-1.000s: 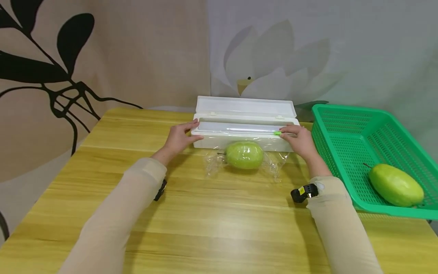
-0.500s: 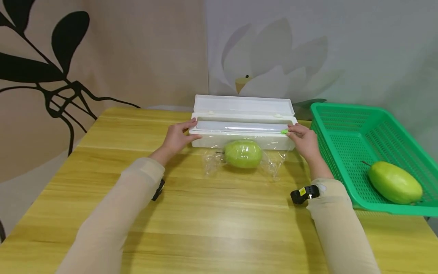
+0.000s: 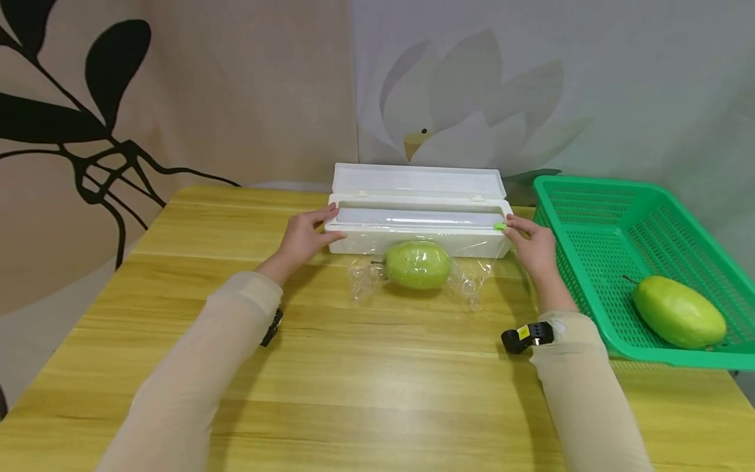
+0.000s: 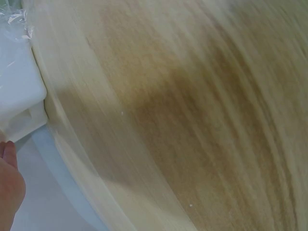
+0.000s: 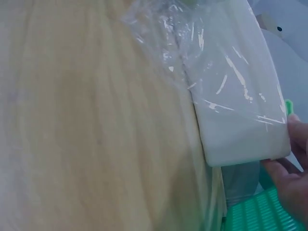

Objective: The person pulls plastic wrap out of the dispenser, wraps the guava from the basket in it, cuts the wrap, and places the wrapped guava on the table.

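A white cling film box (image 3: 366, 244) stands at the back of the table with its lid (image 3: 419, 180) tipped up behind it. My left hand (image 3: 301, 239) grips the box's left end, thumb in front and fingers on top. At the right end my right hand (image 3: 535, 249) pinches the small green slide cutter (image 3: 500, 226). Clear film (image 5: 231, 77) runs from the roll (image 3: 413, 217) over the front of the box. In front, a green oval fruit (image 3: 417, 265) with a thin stem lies under that film, its loose ends crumpled on both sides.
To the right stands a green plastic basket (image 3: 596, 328), close beside my right hand, with another green fruit (image 3: 678, 311) in it. The wooden table (image 3: 377, 393) reaches back to a printed cloth (image 3: 253, 92) behind the box.
My right hand has slid the green cutter rightward along the box edge to its right end. My left hand keeps its grip on the left end. The view has shifted slightly.
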`<move>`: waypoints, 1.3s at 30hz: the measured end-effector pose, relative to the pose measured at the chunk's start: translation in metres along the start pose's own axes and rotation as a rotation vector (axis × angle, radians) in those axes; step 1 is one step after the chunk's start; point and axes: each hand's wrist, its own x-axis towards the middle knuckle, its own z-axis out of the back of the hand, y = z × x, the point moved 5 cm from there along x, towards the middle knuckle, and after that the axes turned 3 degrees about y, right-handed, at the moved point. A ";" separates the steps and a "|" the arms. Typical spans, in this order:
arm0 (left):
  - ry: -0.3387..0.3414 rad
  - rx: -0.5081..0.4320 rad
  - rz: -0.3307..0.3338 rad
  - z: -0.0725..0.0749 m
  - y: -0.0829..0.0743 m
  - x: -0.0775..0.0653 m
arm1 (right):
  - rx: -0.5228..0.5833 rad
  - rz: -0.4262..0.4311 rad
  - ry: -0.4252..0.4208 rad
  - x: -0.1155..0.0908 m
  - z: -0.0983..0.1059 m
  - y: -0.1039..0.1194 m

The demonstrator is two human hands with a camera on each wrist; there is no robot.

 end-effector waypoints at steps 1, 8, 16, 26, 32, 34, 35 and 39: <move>-0.002 -0.001 0.002 0.000 0.000 0.000 | 0.014 -0.003 -0.005 0.000 0.000 0.000; 0.007 -0.008 0.012 0.000 0.000 0.000 | 0.000 0.000 -0.004 0.001 0.001 -0.003; 0.016 -0.014 0.010 -0.003 0.000 0.002 | -0.024 -0.011 -0.029 0.001 0.005 -0.009; 0.002 -0.007 0.005 -0.001 0.001 0.002 | 0.106 -0.029 -0.118 0.005 -0.001 -0.017; 0.022 -0.005 0.009 -0.001 0.002 0.003 | 0.198 -0.111 -0.115 0.000 0.001 -0.021; 0.023 0.000 0.007 0.001 0.003 0.003 | 0.262 -0.136 -0.103 -0.001 0.000 -0.023; 0.022 0.002 0.005 0.002 0.004 0.003 | 0.291 -0.144 -0.099 -0.001 -0.001 -0.024; 0.026 0.013 0.003 0.006 0.005 0.001 | 0.320 -0.128 -0.089 -0.001 -0.003 -0.022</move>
